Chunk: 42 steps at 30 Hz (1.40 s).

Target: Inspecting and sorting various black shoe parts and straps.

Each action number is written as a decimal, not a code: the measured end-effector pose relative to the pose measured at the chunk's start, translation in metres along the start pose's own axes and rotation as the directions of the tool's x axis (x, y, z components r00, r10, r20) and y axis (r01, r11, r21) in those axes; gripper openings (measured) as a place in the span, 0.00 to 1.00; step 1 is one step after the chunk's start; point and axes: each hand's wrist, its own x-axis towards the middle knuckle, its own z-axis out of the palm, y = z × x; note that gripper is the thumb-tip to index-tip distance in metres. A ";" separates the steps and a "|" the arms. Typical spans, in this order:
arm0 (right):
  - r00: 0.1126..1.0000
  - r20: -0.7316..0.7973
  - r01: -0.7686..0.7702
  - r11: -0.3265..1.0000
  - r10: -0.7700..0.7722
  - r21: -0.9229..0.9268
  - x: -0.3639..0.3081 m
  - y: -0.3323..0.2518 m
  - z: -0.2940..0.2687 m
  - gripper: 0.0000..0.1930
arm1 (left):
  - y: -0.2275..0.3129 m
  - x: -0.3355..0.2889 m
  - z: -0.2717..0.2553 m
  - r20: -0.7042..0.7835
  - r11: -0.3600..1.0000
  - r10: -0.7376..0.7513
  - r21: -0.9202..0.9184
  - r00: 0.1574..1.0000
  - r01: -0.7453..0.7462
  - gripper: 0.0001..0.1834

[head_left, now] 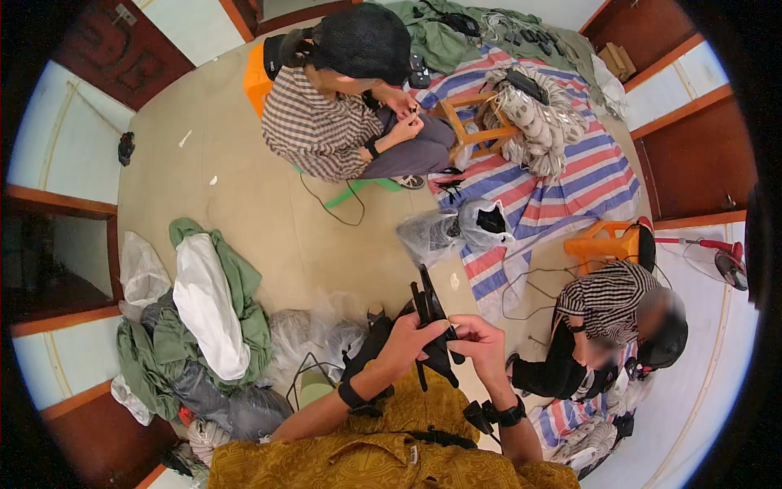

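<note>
In front of my lap, my left hand (414, 341) is closed around several long, thin black strips (421, 303) that stick out above and below its fingers. Their exact kind cannot be made out. My right hand (481, 341) meets it from the right, thumb and finger pinched on a short black end (457, 356) beside the left thumb. The two hands almost touch. Black wristbands sit on both wrists, and a small black device (481, 417) hangs near the right one.
Clear plastic bags with black items (486, 220) stand ahead on a striped sheet (570, 191). A person in a checked shirt (326, 122) works at far left; another in stripes (611, 301) sits at right. Green and white cloth (216, 301) is heaped left, near a wooden stool (472, 114) farther off.
</note>
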 end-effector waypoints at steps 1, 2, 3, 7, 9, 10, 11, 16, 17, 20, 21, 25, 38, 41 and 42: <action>1.000 -0.002 -0.007 1.000 0.007 0.005 0.001 0.003 -0.001 0.19 | -0.003 0.001 -0.001 -0.013 1.000 -0.011 -0.029 1.000 0.010 0.11; 1.000 0.007 0.012 0.999 -0.012 -0.043 0.002 0.004 -0.002 0.19 | -0.007 0.002 -0.002 -0.025 0.998 -0.022 -0.058 0.999 0.021 0.11; 0.999 0.018 0.032 0.995 -0.030 -0.090 0.003 0.006 -0.003 0.18 | -0.010 0.001 -0.001 -0.028 0.998 -0.030 -0.054 0.999 0.029 0.11; 0.999 0.037 -0.032 0.999 0.033 -0.040 0.005 0.011 -0.001 0.18 | -0.016 0.003 -0.003 -0.066 0.992 -0.005 -0.128 0.998 -0.003 0.10; 0.998 0.063 -0.012 0.999 0.015 -0.042 0.006 0.014 0.000 0.17 | -0.018 0.003 -0.005 -0.077 0.986 -0.009 -0.168 0.997 -0.005 0.09; 0.998 0.063 -0.012 0.999 0.014 -0.039 0.006 0.014 0.000 0.17 | -0.021 0.004 -0.009 -0.059 0.987 -0.030 -0.158 0.998 0.020 0.10; 0.998 0.064 -0.022 0.999 0.025 -0.049 0.005 0.014 0.000 0.17 | -0.023 0.004 -0.012 -0.040 0.988 -0.050 -0.147 0.998 0.044 0.10; 0.997 0.072 -0.027 0.998 0.031 -0.058 0.003 0.017 0.000 0.17 | -0.029 0.003 -0.012 -0.021 0.984 -0.009 -0.176 1.000 0.005 0.09; 0.997 0.069 -0.029 0.998 0.032 -0.055 0.002 0.018 0.001 0.17 | -0.029 0.002 -0.012 -0.013 0.984 -0.004 -0.176 1.000 0.001 0.09; 0.997 0.069 -0.031 0.998 0.034 -0.055 0.000 0.017 0.004 0.17 | -0.033 0.000 -0.016 -0.004 0.981 -0.013 -0.194 1.000 0.012 0.09; 0.997 0.072 -0.032 0.998 0.036 -0.058 -0.001 0.017 0.006 0.17 | -0.035 -0.001 -0.017 -0.004 0.981 -0.012 -0.194 1.000 0.011 0.09; 0.997 0.078 -0.016 0.997 0.022 -0.077 -0.004 0.026 0.008 0.17 | -0.039 -0.005 -0.021 -0.024 0.980 -0.006 -0.201 1.000 0.001 0.09; 0.997 0.080 -0.003 0.996 0.011 -0.091 -0.015 0.031 0.027 0.17 | -0.047 -0.019 -0.036 -0.039 0.980 -0.008 -0.200 0.999 0.000 0.11; 0.997 0.078 -0.003 0.995 0.011 -0.098 -0.017 0.035 0.028 0.18 | -0.048 -0.022 -0.038 -0.027 0.978 0.008 -0.208 1.000 -0.013 0.10; 0.997 0.076 -0.003 0.994 0.011 -0.106 -0.018 0.036 0.028 0.18 | -0.048 -0.022 -0.038 -0.025 0.978 0.008 -0.208 1.000 -0.013 0.10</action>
